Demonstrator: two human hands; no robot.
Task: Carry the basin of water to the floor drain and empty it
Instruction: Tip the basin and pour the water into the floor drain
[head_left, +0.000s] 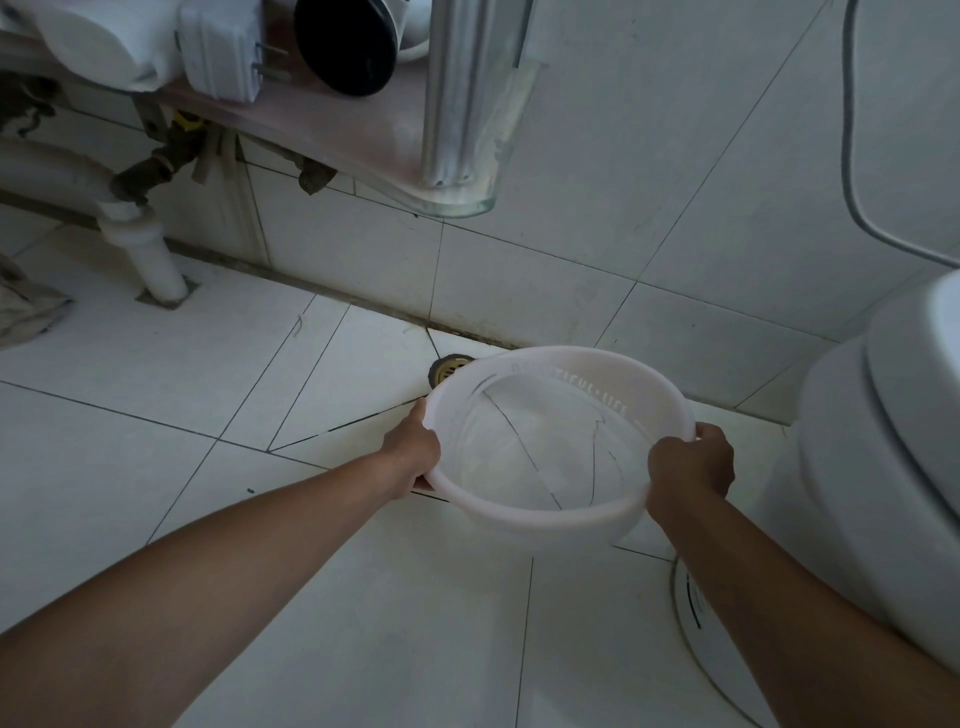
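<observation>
Basin (545, 512), translucent white, tilted | left hand (413, 449) grips left rim | right hand (691, 465) grips right rim | floor drain (447, 370) just beyond far rim, near wall edge of floor (208, 364)

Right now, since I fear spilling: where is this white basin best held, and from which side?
By its thick rolled rim, from both sides at once: left hand at the left edge, right hand at the right. The basin is wide and round, so opposite grips steady it, leaving the far edge free toward the drain.
</observation>
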